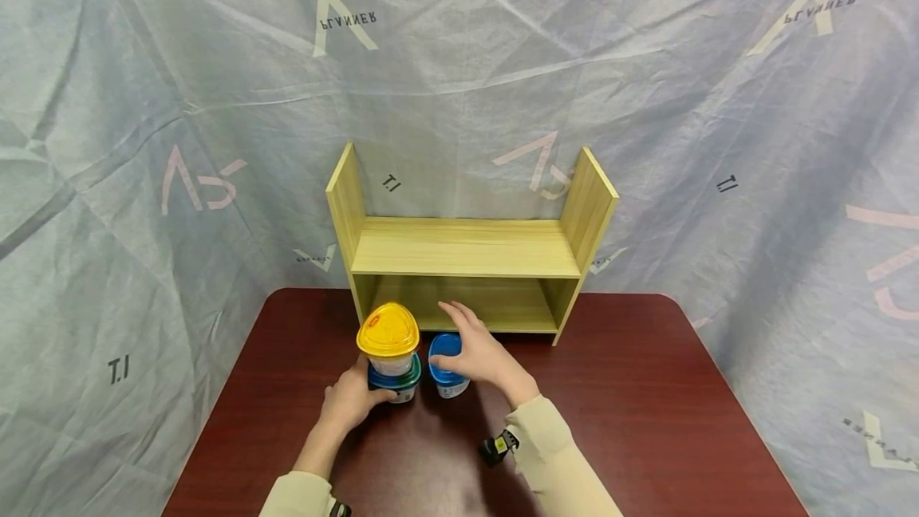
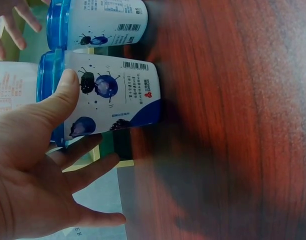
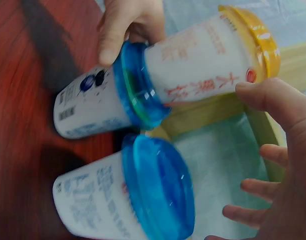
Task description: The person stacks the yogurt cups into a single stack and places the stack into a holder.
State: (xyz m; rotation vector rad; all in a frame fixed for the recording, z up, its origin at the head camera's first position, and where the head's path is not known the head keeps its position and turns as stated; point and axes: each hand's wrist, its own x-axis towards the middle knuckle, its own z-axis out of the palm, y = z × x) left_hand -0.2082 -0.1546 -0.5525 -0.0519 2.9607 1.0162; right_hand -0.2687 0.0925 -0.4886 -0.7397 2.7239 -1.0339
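1. Toppling threatens the yellow-lidded cup [image 1: 388, 332], stacked on the left blue-lidded cup [image 2: 110, 95], if the left hand [image 1: 349, 400] pinching it jolts.
2. The right hand [image 1: 481, 351], fingers spread, might knock the right blue-lidded cup [image 3: 125, 192], standing alongside, by swinging sideways.

We saw even light in the head view, dark shadows on the reddish wooden tabletop [image 2: 233, 100], and blurred print on the nearer blue-lidded cup [image 3: 93, 197].
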